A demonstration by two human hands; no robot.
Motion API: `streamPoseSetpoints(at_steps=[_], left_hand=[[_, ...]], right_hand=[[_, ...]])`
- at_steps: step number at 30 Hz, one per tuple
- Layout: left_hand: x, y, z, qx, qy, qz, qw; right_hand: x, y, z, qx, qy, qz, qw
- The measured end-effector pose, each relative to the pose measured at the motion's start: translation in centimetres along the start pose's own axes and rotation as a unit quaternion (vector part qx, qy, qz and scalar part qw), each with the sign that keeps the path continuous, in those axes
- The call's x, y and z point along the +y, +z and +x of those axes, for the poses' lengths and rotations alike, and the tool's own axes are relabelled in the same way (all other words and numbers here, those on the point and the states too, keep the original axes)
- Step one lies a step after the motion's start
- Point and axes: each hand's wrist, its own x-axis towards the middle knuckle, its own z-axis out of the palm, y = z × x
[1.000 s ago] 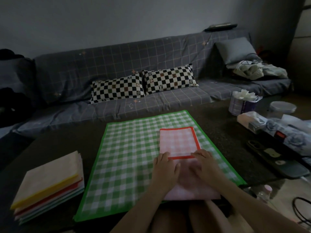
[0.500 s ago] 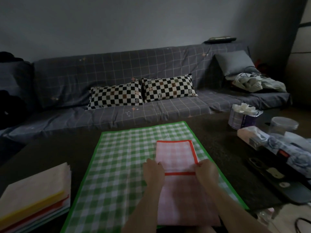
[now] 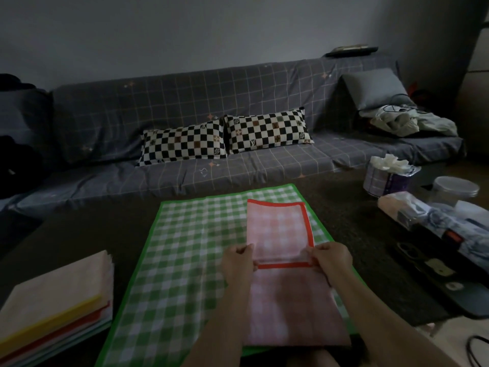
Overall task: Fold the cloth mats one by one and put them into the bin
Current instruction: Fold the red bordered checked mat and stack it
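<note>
A pink checked cloth mat [image 3: 280, 229] with a red border lies partly folded on top of a larger green checked mat [image 3: 190, 250] spread flat on the dark table. My left hand [image 3: 238, 260] pinches the left end of the pink mat's red-bordered near edge. My right hand [image 3: 332, 256] pinches the right end of that edge. The edge is lifted slightly off the layer below. A stack of folded mats [image 3: 53, 308], yellow and red edges showing, sits at the table's near left. No bin is in view.
A grey checked sofa [image 3: 185, 107] with two black-and-white checkered pillows [image 3: 225, 137] runs behind the table. At the right stand a tissue pack [image 3: 389, 174], a clear lidded jar [image 3: 455, 189], wrapped packages [image 3: 423, 215] and a dark tray [image 3: 449, 276].
Both hands went from pressing flat on the pink mat to pinching its red-bordered edge and raising it. The camera view tilted up, so the mats sit lower in frame.
</note>
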Motion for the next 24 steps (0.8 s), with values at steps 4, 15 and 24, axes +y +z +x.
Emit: streamPoseSetpoints(at_steps=[4, 15, 24], left_hand=[[0.0, -0.5, -0.4, -0.015, -0.009, -0.097, 0.995], [0.5, -3.2, -1.7, -0.134, -0.042, -0.221, 0.965], [0.1, -5.0, -2.7, -0.165, 0.001, -0.019, 0.986]], right_hand=[[0.0, -0.7, 0.0, -0.031, 0.013, 0.109, 0.993], [0.9, -2.8, -0.3, -0.153, 0.007, 0.232, 0.961], [1.5, -4.7, -1.5, -0.174, -0.062, 0.093, 0.978]])
